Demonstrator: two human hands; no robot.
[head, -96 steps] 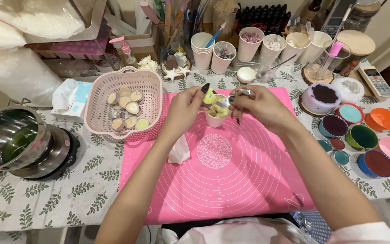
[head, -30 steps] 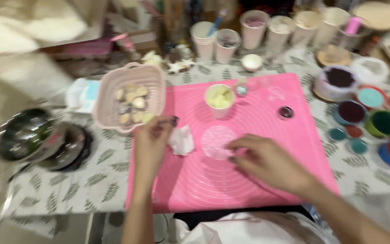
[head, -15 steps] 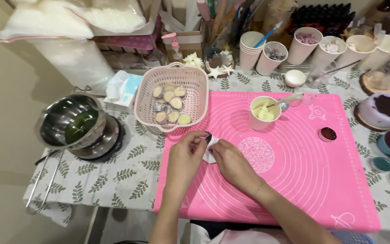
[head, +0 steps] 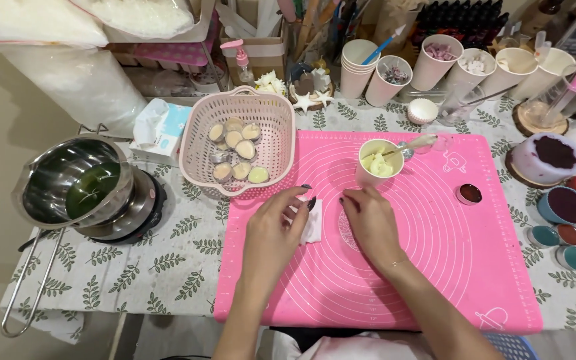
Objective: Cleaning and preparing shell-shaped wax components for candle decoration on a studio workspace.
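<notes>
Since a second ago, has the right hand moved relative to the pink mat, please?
Yes: the right hand has shifted left across the pink mat, toward the white tissue.
</notes>
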